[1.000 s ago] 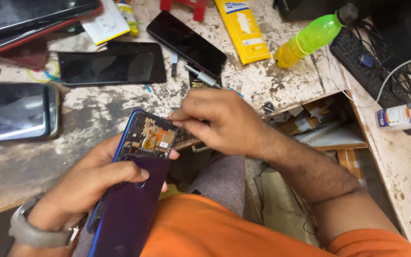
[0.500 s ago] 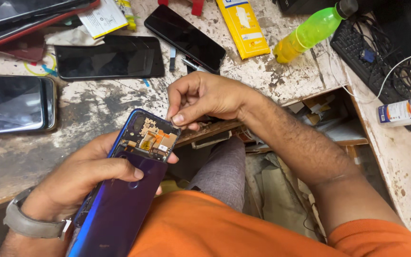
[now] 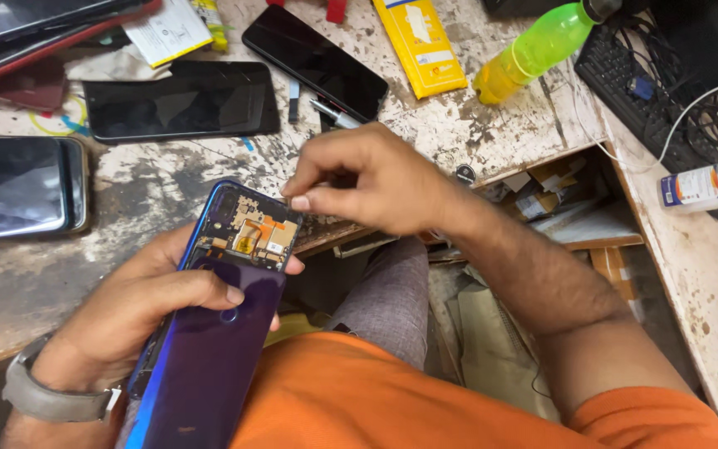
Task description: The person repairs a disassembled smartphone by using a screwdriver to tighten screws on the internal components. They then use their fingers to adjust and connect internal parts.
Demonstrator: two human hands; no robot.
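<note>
Phone, blue-purple, is held face down over the lap, at the near edge of the bench. Its back cover is slid or lifted partly clear at the top, so that a band of circuit board with an orange flex strip is exposed.

The left hand is wrapped around the phone from the left side, with the thumb laid across the purple cover just above the round sensor. A grey watch is worn on that wrist.

The right hand is brought in from the right. Its fingers are pinched nearly closed at the upper right corner of the exposed board. Whether a small part, a screw or only the frame edge is caught between them cannot be told; nothing shows in the pinch.

For the step in hand, a steady brace from the left hand is judged essential, with the phone kept level so loose parts are not shed into the lap. Fingertip work at the corner should be done lightly, and the orange strip should not be tugged or creased.

Nearby on the bench, several dark phones are laid flat, with a yellow box and a green bottle further back. A black keyboard is set at the right.
</note>
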